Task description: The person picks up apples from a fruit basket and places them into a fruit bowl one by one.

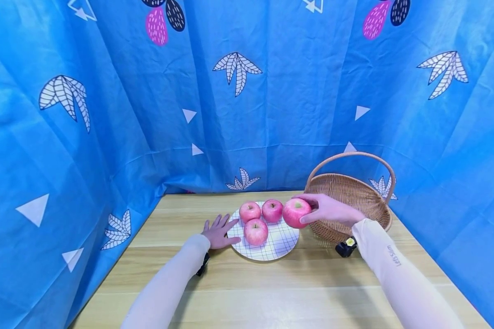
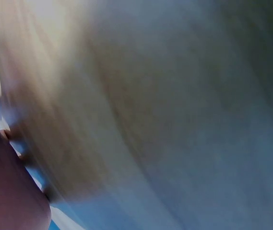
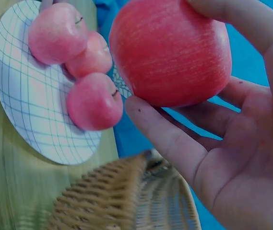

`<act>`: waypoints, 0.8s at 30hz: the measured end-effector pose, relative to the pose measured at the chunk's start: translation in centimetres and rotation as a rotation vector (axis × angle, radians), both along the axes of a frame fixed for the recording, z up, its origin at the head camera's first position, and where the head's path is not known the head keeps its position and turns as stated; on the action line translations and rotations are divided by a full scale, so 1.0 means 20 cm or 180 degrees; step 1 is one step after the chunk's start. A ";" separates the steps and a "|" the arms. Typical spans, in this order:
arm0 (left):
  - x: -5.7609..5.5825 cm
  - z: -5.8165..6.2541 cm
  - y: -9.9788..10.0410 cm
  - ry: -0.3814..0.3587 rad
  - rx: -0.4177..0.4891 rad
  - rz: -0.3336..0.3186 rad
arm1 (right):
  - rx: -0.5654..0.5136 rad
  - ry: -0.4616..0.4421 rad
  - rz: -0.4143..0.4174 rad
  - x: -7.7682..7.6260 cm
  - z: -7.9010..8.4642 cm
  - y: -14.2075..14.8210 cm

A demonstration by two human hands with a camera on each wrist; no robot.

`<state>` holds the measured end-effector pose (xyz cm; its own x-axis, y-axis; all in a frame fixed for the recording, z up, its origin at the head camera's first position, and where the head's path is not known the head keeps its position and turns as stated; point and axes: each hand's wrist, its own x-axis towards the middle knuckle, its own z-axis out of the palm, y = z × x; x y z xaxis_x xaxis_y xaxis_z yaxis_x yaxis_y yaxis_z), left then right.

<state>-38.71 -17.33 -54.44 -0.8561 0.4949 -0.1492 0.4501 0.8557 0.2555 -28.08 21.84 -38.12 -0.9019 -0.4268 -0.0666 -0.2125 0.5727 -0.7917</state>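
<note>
My right hand (image 1: pixel 331 209) grips a red apple (image 1: pixel 295 213) between thumb and fingers, over the right rim of a white plate (image 1: pixel 277 244) with a grid pattern. In the right wrist view this apple (image 3: pixel 172 52) sits large between thumb and fingers, its underside away from the palm. Three more apples rest on the plate: one at the back left (image 1: pixel 249 212), one at the back right (image 1: pixel 272 210), one in front (image 1: pixel 256 232). At the plate's left rim, my left hand (image 1: pixel 220 233) lies with fingers spread. The left wrist view is mostly blurred tabletop.
A wicker basket (image 1: pixel 346 192) with a tall arched handle stands right of the plate, partly behind my right hand and forearm. Blue patterned curtain (image 1: pixel 238 123) encloses the wooden table (image 1: pixel 263 297) at the back and sides.
</note>
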 end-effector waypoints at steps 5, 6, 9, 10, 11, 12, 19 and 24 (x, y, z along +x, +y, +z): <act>0.00 0.00 -0.01 -0.0015 -0.0001 0.0012 | -0.0003 -0.0029 -0.0067 0.00 -0.05 -0.06; -0.01 -0.01 -0.01 -0.0020 -0.0003 0.0007 | -0.0015 -0.0033 -0.0077 0.00 -0.06 -0.07; -0.05 -0.04 -0.02 0.0007 -0.0029 -0.0020 | -0.0081 -0.0024 -0.0083 -0.01 -0.09 -0.10; -0.05 -0.05 -0.02 0.0007 -0.0037 -0.0026 | -0.0108 -0.0016 -0.0067 -0.01 -0.10 -0.11; -0.06 -0.06 -0.02 0.0015 -0.0052 -0.0031 | -0.0102 0.0002 -0.0057 -0.01 -0.11 -0.12; -0.06 -0.06 -0.02 0.0011 -0.0065 -0.0026 | -0.0091 0.0020 -0.0059 -0.01 -0.13 -0.13; -0.04 -0.03 -0.01 0.0015 -0.0025 -0.0044 | -0.0112 0.0139 -0.0172 0.00 -0.21 -0.20; -0.02 -0.01 -0.01 -0.0006 0.0017 -0.0050 | -0.0070 0.0215 -0.0356 0.01 -0.27 -0.24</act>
